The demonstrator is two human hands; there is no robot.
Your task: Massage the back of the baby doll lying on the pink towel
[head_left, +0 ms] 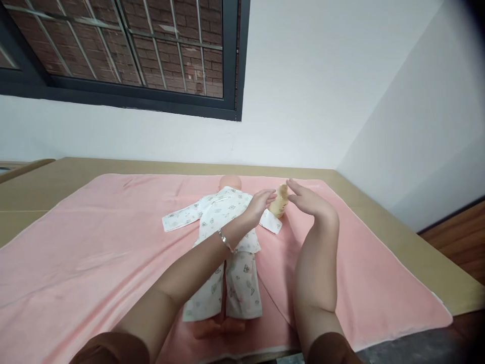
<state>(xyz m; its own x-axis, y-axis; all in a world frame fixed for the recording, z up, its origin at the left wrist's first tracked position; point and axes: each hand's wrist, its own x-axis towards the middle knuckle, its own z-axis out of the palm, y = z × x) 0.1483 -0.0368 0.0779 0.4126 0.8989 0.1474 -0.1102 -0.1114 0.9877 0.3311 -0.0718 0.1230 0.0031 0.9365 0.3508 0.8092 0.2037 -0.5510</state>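
Bottle [279,205] pale yellow, tan-topped, small dark marks low on side.

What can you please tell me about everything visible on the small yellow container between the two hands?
The yellow container looks pale and smooth, perhaps plastic, with a tan upper end and small dark marks low on its side. It appears slightly tilted in the picture, though the wide view may cause that. It is on the pink blanket, by the end of a white printed sleeve, between the left hand and right hand. Whether either touches it is unclear.
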